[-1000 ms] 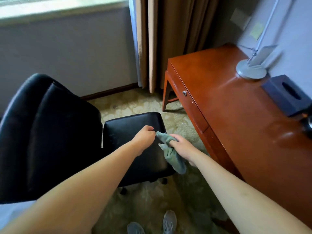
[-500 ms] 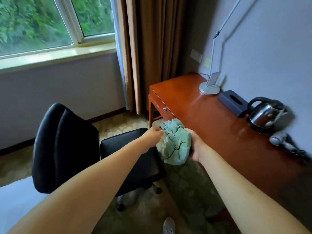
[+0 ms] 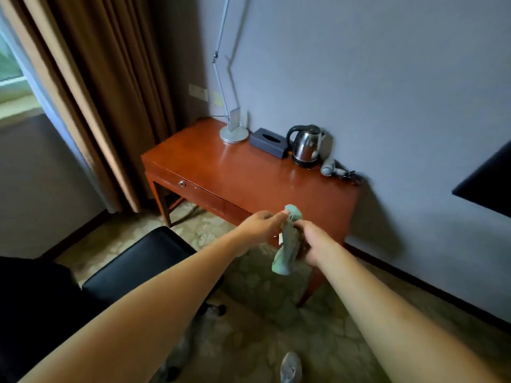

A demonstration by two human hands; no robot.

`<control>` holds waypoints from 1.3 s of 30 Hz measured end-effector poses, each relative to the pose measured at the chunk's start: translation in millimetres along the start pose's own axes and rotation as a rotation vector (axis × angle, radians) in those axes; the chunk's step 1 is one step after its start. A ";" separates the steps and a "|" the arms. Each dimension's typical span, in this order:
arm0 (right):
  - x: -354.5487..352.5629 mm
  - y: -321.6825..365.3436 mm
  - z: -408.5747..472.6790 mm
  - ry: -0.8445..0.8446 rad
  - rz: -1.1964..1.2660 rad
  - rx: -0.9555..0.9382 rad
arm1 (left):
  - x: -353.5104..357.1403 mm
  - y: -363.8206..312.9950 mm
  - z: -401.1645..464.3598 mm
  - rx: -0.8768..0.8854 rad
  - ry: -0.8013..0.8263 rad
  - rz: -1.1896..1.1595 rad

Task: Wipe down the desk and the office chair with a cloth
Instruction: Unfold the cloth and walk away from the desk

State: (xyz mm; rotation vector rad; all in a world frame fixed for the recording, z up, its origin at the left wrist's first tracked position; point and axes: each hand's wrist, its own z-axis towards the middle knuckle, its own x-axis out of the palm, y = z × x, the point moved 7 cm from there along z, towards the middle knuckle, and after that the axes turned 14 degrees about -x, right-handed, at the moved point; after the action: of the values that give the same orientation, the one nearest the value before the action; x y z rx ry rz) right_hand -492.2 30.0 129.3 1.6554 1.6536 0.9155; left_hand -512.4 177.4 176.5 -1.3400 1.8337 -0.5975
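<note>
Green cloth point(image 3: 286, 244), bunched into a long roll, hangs between both hands just below centre of the frame, in front of the desk's near edge. Its long axis runs almost vertical, top end pointing up toward the desk point(image 3: 249, 172), loose end dangling toward the patterned carpet point(image 3: 262, 294). The left hand point(image 3: 258, 225) pinches the top of the roll with its fingertips; the right hand point(image 3: 315, 241) grips its middle, fingers curled round it. The two hands sit close together, the cloth between them.

Half a second ago the cloth was a wide crumpled ball; now it is drawn out long and narrow.

Left of the arms, at lower left, sits the black office chair point(image 3: 138, 261). Along the desk's far edge by the wall stand a lamp point(image 3: 233, 134), a dark tissue box point(image 3: 269, 142), a steel kettle point(image 3: 305, 146) and a hair dryer point(image 3: 330, 168). Brown curtains point(image 3: 105, 92) fill the upper left.
</note>
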 end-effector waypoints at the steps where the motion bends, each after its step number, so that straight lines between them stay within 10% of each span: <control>1: -19.1 -0.8 -2.5 -0.050 0.014 -0.007 | 17.7 -10.3 -1.6 0.026 0.035 0.023; 22: -513.5 -60.9 -208.2 -0.544 0.433 -0.222 | 521.7 -196.0 -101.4 0.287 0.597 0.362; 39: -819.5 -118.8 -388.5 -0.961 -0.515 -0.281 | 896.6 -271.8 -259.9 0.320 0.752 0.349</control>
State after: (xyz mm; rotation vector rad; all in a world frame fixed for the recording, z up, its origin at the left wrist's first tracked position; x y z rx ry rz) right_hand -859.8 -803.2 214.0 1.0933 1.0972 0.0339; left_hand -696.7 -773.9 255.1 -0.5807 2.3478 -1.2512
